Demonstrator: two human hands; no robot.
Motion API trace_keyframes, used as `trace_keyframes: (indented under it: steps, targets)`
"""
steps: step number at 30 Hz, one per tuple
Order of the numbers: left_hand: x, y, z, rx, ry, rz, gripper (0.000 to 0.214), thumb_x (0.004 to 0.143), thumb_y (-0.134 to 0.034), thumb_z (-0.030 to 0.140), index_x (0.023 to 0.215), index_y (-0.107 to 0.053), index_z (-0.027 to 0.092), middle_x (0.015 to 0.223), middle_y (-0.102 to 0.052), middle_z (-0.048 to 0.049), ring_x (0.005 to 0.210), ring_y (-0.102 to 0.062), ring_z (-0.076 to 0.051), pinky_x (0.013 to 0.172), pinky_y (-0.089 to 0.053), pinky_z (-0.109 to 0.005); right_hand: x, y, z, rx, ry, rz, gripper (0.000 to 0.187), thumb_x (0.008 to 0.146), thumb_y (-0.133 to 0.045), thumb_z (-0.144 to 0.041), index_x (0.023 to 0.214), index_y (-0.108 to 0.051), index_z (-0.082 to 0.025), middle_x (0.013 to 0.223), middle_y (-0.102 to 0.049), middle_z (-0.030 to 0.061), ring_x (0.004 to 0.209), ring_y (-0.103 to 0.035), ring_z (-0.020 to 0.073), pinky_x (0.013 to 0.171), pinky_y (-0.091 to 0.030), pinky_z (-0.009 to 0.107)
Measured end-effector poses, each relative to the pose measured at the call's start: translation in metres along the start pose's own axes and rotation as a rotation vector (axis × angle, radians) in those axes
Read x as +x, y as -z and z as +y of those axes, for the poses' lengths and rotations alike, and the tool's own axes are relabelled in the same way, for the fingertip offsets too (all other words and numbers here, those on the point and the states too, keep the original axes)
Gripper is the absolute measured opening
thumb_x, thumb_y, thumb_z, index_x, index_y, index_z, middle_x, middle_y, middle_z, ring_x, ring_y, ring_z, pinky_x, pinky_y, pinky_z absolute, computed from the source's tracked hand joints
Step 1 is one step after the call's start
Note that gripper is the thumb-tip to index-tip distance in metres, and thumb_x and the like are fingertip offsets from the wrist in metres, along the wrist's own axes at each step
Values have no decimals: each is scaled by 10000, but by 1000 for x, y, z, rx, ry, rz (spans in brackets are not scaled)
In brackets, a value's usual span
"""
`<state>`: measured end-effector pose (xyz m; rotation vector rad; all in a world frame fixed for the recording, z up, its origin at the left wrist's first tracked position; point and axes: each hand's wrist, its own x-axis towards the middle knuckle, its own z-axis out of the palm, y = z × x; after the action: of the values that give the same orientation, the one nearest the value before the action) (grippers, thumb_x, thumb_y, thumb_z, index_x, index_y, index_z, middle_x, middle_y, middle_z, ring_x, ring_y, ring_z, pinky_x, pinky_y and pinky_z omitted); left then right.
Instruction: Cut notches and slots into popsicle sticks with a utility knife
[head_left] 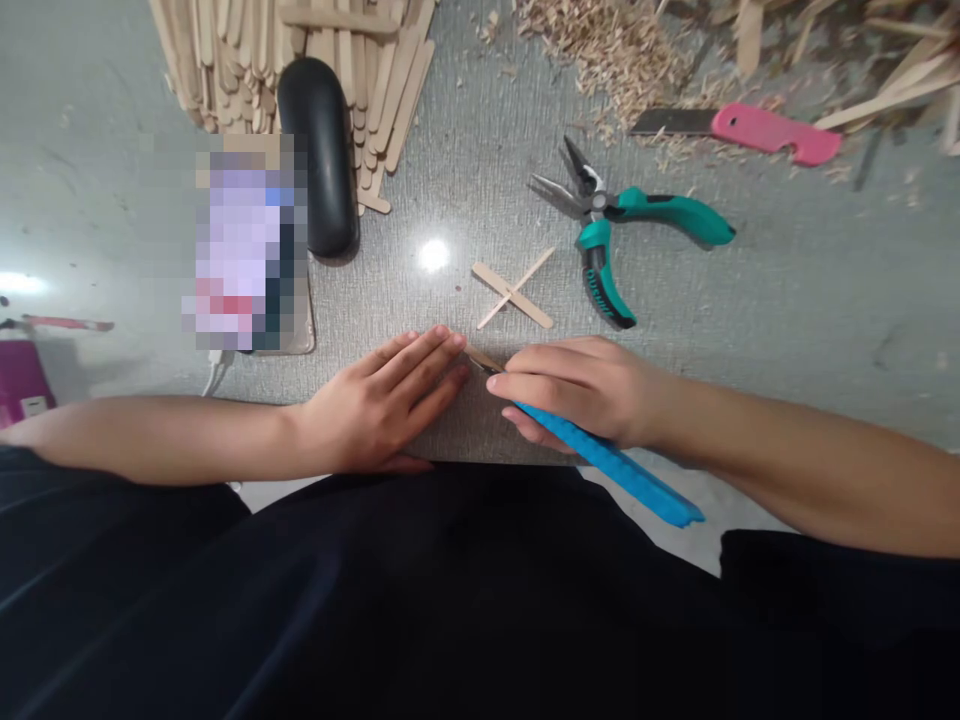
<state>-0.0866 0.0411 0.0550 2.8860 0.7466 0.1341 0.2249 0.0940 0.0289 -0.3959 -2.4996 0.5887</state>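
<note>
My right hand (581, 385) is closed around a blue-handled craft knife (622, 470), whose handle slants down to the right past the table edge. Its blade tip meets a wooden craft stick (484, 356) lying on the table, mostly hidden by my hands. Fingers stretched out and lying flat, my left hand (397, 395) presses on the stick's left end. Just beyond my hands lie two crossed pieces of wood (513, 293), one wide stick and one thin strip. Open-jawed green-handled pliers (600, 205) rest to their right.
A pile of craft sticks (401, 95) lies at the back left, with a black oval case (319, 160) on it. Left of that is a blurred phone-like object (240, 250) with a cable. Wood shavings (615, 50), a pink folding knife (776, 133) and split wood (900, 75) are at the back right.
</note>
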Motion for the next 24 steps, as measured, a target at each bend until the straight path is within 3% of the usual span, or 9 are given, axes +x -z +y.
trace_keyframes:
  steps: [6, 16, 24]
  targets:
    - [0, 1, -1, 1, -11, -9, 932, 1093, -626, 721, 1632, -556, -36, 1718, -597, -332, 1603, -637, -468, 1301, -601, -557, -2, -1, -1, -33, -31, 4, 211, 1149, -586, -222, 1357, -597, -254, 952, -754, 6, 782, -735, 170, 659, -598, 302]
    - [0, 2, -2, 0, -13, 8, 941, 1098, -591, 754, 1613, -574, -32, 1697, -624, -321, 1584, -659, -452, 1291, -611, -545, -2, -2, -1, -41, -20, 28, 195, 1164, -569, -200, 1353, -615, -191, 972, -746, 20, 789, -723, 166, 670, -611, 304]
    - [0, 1, 0, -15, -1, -3, 956, 1094, -596, 753, 1638, -556, -32, 1727, -593, -323, 1617, -626, -435, 1327, -575, -545, -1, -3, -1, 107, -82, 20, 244, 1164, -579, -276, 1392, -603, -192, 959, -747, 38, 777, -724, 204, 666, -604, 329]
